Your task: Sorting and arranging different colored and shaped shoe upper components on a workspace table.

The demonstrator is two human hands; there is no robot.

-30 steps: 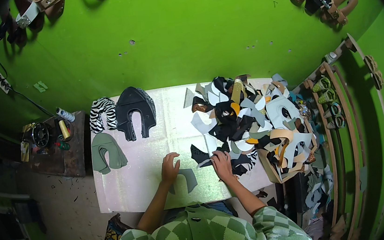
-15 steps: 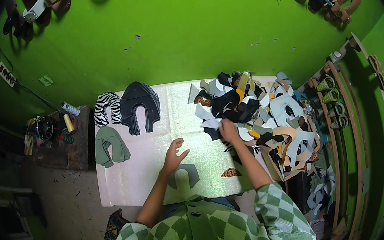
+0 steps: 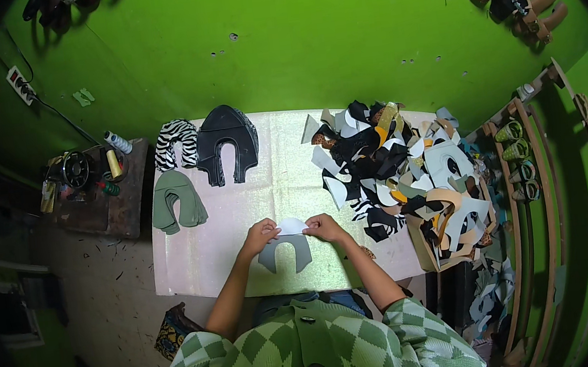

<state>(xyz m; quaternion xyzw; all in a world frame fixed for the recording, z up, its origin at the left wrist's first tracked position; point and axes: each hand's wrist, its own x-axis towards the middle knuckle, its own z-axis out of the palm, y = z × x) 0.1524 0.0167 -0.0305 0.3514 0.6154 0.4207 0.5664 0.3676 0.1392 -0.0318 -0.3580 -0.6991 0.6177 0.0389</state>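
Note:
Between my two hands is a small white half-round scrap (image 3: pixel 291 227). My left hand (image 3: pixel 262 235) pinches its left end and my right hand (image 3: pixel 324 228) pinches its right end. Just below it on the table lies a grey arch-shaped cut piece (image 3: pixel 269 256), its upper edge close to or under the white scrap. Farther left are a stack of green arch-shaped pieces (image 3: pixel 170 202), a zebra-print stack (image 3: pixel 176 135) and a larger black stack (image 3: pixel 226 135). A leopard-print scrap (image 3: pixel 367 252) shows partly beside my right forearm.
A heap of mixed offcuts (image 3: pixel 377 153) covers the right of the table (image 3: pixel 231 269), with an overfull box (image 3: pixel 426 248) at its edge. Wooden racks with sandals (image 3: pixel 516 151) stand at the right. On the left, a small dark table (image 3: pixel 121 209) carries thread spools (image 3: pixel 118 142).
My right hand has come from the offcut heap to the middle with the white scrap. My left hand has closed on its other end. The whole view has shifted slightly.

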